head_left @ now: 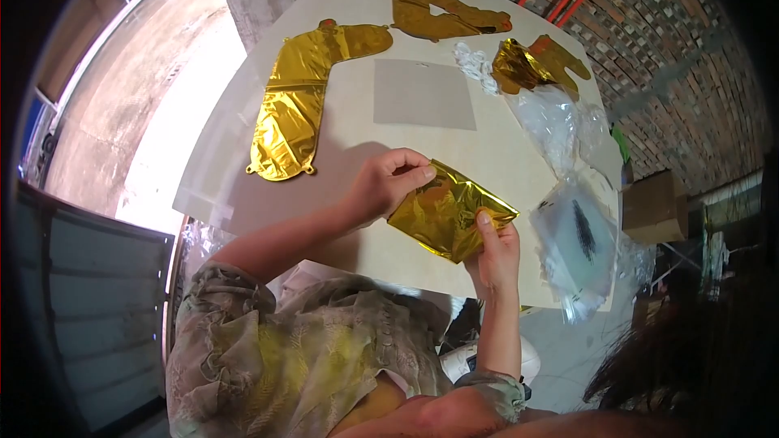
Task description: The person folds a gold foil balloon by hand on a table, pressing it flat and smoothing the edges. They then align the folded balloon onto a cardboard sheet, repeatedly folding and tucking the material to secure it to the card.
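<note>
Between my hands is a gold foil balloon (442, 211), folded into a flat, roughly rectangular packet above the near part of the table. My left hand (393, 182) pinches its upper left corner between thumb and fingers. My right hand (497, 247) grips the lower right side, thumb on top and fingers underneath. An unfolded gold foil balloon (294, 101), shaped like a bent bar, lies flat to the left. Just beyond my hands lies a grey rectangular sheet (424, 95).
Another flat gold balloon (442, 16) lies at the table's far side. A crumpled gold balloon (535, 66), white string-like bits (476, 67) and clear plastic bags (548, 118) are at the right. A stack of clear bags (574, 235) lies on the right edge; a cardboard box (656, 207) stands beyond.
</note>
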A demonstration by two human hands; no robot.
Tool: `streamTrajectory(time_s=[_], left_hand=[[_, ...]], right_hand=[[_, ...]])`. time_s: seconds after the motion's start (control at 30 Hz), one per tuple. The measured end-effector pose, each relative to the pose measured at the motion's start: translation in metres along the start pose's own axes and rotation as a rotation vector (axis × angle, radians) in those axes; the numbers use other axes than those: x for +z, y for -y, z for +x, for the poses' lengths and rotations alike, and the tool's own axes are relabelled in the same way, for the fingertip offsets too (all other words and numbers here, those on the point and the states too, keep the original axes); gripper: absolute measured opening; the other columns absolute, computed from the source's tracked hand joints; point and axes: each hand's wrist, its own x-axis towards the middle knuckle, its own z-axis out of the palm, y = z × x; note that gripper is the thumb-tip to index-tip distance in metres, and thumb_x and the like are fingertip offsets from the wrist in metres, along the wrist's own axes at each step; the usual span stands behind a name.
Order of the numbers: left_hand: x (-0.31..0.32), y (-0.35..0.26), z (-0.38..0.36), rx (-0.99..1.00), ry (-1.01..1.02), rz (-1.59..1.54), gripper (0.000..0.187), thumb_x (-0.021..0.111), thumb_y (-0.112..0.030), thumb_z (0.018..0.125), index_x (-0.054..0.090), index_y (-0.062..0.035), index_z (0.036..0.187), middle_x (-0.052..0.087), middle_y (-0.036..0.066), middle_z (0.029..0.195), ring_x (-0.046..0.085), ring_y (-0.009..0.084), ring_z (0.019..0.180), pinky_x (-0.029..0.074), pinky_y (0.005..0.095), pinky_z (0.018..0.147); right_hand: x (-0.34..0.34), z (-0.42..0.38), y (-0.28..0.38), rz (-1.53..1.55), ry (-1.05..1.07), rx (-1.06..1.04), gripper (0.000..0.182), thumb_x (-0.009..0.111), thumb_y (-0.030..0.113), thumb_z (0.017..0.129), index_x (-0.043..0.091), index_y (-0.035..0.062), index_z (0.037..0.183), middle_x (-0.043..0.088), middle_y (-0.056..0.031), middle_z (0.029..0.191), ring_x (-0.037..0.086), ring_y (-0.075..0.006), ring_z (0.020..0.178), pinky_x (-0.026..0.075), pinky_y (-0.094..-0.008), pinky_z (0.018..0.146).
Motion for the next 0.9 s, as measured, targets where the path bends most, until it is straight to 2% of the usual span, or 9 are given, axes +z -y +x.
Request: streamTrajectory(time_s=[0.13,0.27,0.33,0.5,0.6,0.67,0.73,0.83,0.9], left_hand=[[0.007,0.011,0.003,0.032,-0.067,-0.300,0.021,0.060,-0.012,0.101,0.061,0.0008,0.119,0.066,0.006,0.108,0.062,0.0103,0.097,0.051,0.0261,0.087],[0.009,0.004,0.002,-0.041,-0.045,-0.223,0.023,0.053,-0.016,0.105,0.060,0.0004,0.119,0.065,0.006,0.110,0.061,0.0110,0.101,0.050,0.0272,0.090],[0.010,0.001,-0.001,-0.109,0.024,-0.275,0.031,0.051,-0.025,0.106,0.060,0.0015,0.119,0.063,0.003,0.099,0.058,0.0098,0.091,0.048,0.0252,0.084],[0.004,0.023,0.004,-0.076,-0.035,-0.171,0.030,0.047,-0.025,0.108,0.062,-0.0001,0.113,0.063,0.002,0.096,0.056,0.0084,0.086,0.048,0.0248,0.077],[-0.001,0.031,0.010,-0.110,-0.051,-0.263,0.028,0.047,-0.025,0.108,0.062,-0.0014,0.106,0.062,0.003,0.093,0.057,0.0085,0.083,0.048,0.0246,0.075],[-0.009,0.033,0.012,-0.134,-0.031,-0.306,0.028,0.047,-0.025,0.108,0.062,-0.0021,0.103,0.062,0.003,0.092,0.057,0.0090,0.083,0.049,0.0247,0.075],[-0.014,0.031,0.012,-0.272,0.030,-0.251,0.027,0.046,-0.025,0.108,0.060,-0.0029,0.101,0.062,0.004,0.092,0.060,0.0111,0.080,0.051,0.0265,0.073],[-0.002,0.022,0.011,-0.270,0.026,-0.417,0.026,0.045,-0.024,0.108,0.059,-0.0021,0.105,0.063,0.006,0.093,0.063,0.0130,0.079,0.053,0.0281,0.071],[-0.004,0.022,0.011,-0.267,0.058,-0.415,0.026,0.044,-0.024,0.108,0.058,-0.0018,0.106,0.063,0.006,0.094,0.063,0.0134,0.079,0.054,0.0285,0.071]], right_hand=[[0.007,-0.001,-0.001,-0.049,0.017,0.009,0.027,0.063,0.015,0.101,0.063,-0.0007,0.123,0.069,-0.0055,0.115,0.063,-0.0136,0.101,0.052,-0.0314,0.090],[0.006,0.002,-0.001,-0.103,-0.013,0.020,0.027,0.061,0.016,0.102,0.063,-0.0005,0.123,0.069,-0.0056,0.115,0.063,-0.0134,0.104,0.049,-0.0304,0.094],[0.010,0.002,0.000,-0.062,0.032,0.048,0.027,0.061,0.016,0.102,0.063,-0.0003,0.123,0.069,-0.0055,0.115,0.063,-0.0126,0.104,0.048,-0.0294,0.094],[0.007,-0.005,0.016,-0.217,-0.015,0.110,0.031,0.060,0.020,0.103,0.062,-0.0005,0.126,0.070,-0.0059,0.114,0.062,-0.0127,0.104,0.048,-0.0283,0.093],[-0.002,-0.009,0.037,0.012,0.002,0.172,0.036,0.058,0.021,0.104,0.058,-0.0015,0.132,0.070,-0.0072,0.115,0.063,-0.0130,0.105,0.048,-0.0283,0.095],[-0.015,-0.005,0.032,-0.295,0.002,-0.168,0.040,0.055,0.020,0.105,0.052,-0.0023,0.139,0.068,-0.0101,0.120,0.062,-0.0140,0.110,0.048,-0.0292,0.098],[-0.019,-0.007,0.034,-0.311,0.045,-0.212,0.043,0.056,0.012,0.103,0.047,-0.0027,0.143,0.064,-0.0109,0.127,0.060,-0.0152,0.114,0.048,-0.0311,0.101],[-0.010,-0.010,0.033,-0.320,0.132,-0.199,0.054,0.061,-0.002,0.096,0.044,-0.0015,0.146,0.060,-0.0105,0.133,0.059,-0.0166,0.116,0.047,-0.0329,0.103],[-0.004,-0.008,0.031,-0.368,0.136,-0.216,0.054,0.062,-0.001,0.096,0.043,-0.0004,0.147,0.059,-0.0104,0.134,0.059,-0.0165,0.116,0.047,-0.0328,0.103]])
